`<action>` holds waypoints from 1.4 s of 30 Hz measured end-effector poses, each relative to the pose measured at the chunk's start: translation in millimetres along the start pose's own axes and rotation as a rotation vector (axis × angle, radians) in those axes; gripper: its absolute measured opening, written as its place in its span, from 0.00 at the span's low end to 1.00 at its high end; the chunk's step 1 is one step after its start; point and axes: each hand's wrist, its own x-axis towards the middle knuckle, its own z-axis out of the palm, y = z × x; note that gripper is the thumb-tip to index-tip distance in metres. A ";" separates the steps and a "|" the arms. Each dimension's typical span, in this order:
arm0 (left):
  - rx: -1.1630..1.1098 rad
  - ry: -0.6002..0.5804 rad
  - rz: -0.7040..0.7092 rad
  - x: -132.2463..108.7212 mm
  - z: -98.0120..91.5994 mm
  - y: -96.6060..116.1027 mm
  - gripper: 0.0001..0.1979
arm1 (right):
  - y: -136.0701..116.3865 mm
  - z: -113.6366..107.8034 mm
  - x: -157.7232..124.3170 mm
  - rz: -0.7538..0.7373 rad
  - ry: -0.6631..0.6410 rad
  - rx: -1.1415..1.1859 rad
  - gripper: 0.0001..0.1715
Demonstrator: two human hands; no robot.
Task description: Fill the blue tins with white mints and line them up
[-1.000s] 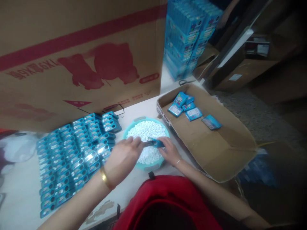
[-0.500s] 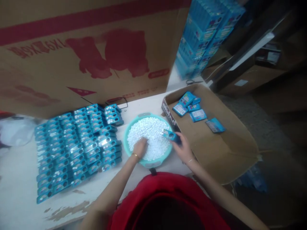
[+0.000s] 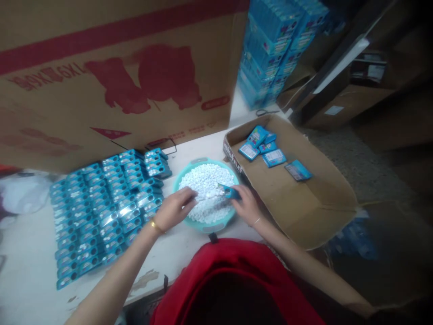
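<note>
My left hand (image 3: 176,206) is over the left edge of a turquoise plastic bowl (image 3: 176,179). Its thumb and bent fingers point right with a gap between them, and nothing shows in that gap. Small white pellets (image 3: 208,178) fill the bowl. My right hand (image 3: 248,207), at the bowl's right side, grips a small blue box (image 3: 230,192) between thumb and fingers. This box is tilted, its far end over the pellets. Blur hides whether anything is inside it.
Left of the bowl, rows of blue boxes with round holes (image 3: 101,212) cover the table. An open cardboard tray (image 3: 297,212) with several blue packs (image 3: 274,157) is at the right. Behind stand a large carton (image 3: 162,27), stacked blue packs (image 3: 270,58) and scissors (image 3: 267,112).
My left hand has come up out of the pellets and moved left to the bowl's edge. My right hand still holds the blue box, now more tilted. The whole view has shifted slightly.
</note>
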 end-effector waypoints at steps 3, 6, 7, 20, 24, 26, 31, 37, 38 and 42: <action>0.230 -0.096 0.052 10.2 -18.6 25.7 0.11 | -6.6 6.9 -0.2 -0.062 -0.023 0.010 0.20; 0.498 -0.200 0.064 20.9 -31.1 55.6 0.11 | -9.3 14.4 -2.3 -0.078 -0.048 0.047 0.21; 0.575 -0.227 0.070 23.5 -34.4 66.4 0.11 | -9.5 16.9 -3.3 -0.076 -0.055 0.061 0.21; 0.655 -0.247 0.099 6.7 -61.7 85.7 0.10 | -5.2 35.4 -16.0 -0.016 -0.097 0.258 0.20; 0.410 -0.175 -0.005 -2.9 -58.7 55.8 0.10 | -6.6 35.4 -17.5 -0.012 -0.109 0.305 0.20; 0.276 -0.126 -0.057 -6.8 -48.1 42.4 0.09 | -6.6 35.5 -17.6 -0.014 -0.115 0.325 0.20; 0.048 0.037 -0.041 -4.4 3.4 14.9 0.30 | -9.0 42.8 -19.1 -0.019 -0.157 0.376 0.20; 0.052 -0.049 0.031 13.8 18.2 -1.1 0.12 | -27.4 45.2 2.2 0.064 -0.232 0.354 0.22; 0.052 -0.013 0.030 15.5 12.6 -6.0 0.12 | -24.2 42.6 15.0 0.039 -0.221 0.319 0.27; 0.126 0.301 -0.066 22.0 -10.0 -56.7 0.15 | 36.1 9.8 99.8 0.018 0.061 0.030 0.30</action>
